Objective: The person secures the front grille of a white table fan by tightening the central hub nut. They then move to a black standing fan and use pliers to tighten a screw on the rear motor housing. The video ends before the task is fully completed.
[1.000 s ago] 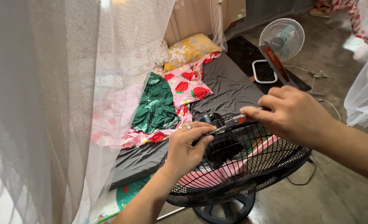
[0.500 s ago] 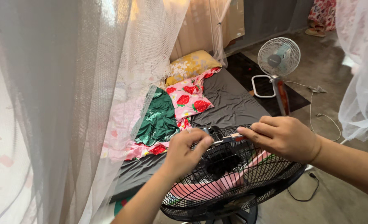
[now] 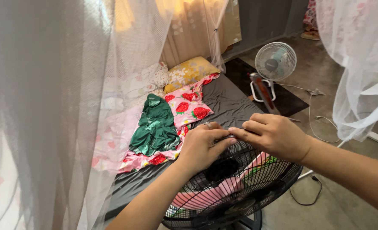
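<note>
white net curtain (image 3: 48, 106): hung at far left, beside the bed. green garment (image 3: 154, 127): laid on a strawberry-print sheet (image 3: 189, 106), with a yellow pillow (image 3: 191, 70) behind. left hand (image 3: 201, 147): rested on the upper rim of the black fan guard (image 3: 236, 191), grip curled closed on the wires. right hand (image 3: 274, 136): set just beside it, grip pinched together on the same rim. pink blades are seen through the guard. small white fan (image 3: 275, 61): stood on the floor, well apart.

Black wire fan guard (image 3: 240, 187), tilted, pink blades inside.
</note>
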The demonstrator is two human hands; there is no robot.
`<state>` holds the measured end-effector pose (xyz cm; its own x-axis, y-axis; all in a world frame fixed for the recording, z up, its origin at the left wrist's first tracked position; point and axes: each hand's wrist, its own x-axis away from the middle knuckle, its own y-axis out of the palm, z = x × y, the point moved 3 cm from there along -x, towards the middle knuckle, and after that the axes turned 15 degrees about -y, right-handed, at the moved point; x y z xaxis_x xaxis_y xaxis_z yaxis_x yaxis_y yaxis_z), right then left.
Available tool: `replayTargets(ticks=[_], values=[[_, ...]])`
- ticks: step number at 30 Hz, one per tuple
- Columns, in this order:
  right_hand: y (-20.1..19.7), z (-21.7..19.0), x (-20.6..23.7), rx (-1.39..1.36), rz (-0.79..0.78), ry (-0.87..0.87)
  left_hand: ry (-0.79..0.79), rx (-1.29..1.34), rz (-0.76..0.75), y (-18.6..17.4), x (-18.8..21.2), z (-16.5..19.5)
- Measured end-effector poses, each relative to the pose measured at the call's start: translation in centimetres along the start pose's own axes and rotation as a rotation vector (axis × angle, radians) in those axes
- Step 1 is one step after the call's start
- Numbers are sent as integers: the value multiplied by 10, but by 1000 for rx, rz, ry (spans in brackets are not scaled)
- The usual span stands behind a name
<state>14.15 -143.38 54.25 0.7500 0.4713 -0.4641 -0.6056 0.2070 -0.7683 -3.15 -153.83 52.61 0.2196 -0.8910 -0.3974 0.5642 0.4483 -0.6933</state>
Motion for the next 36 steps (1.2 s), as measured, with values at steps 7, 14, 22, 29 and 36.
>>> replayTargets(ticks=[7, 14, 22, 29, 36], values=[[-33, 14, 15, 92, 239, 567, 40, 57, -4, 0, 2, -1], [3, 54, 53, -1042, -79, 1094, -8, 30, -13, 2, -1, 1], [-15, 38, 26, -618, -444, 858, 7, 35, -12, 2, -3, 0], [-30, 34, 0, -394, -764, 788, -162, 62, -66, 7, -7, -2], [-25, 29, 2, -508, -614, 777, -94, 47, -3, -21, 16, -18]])
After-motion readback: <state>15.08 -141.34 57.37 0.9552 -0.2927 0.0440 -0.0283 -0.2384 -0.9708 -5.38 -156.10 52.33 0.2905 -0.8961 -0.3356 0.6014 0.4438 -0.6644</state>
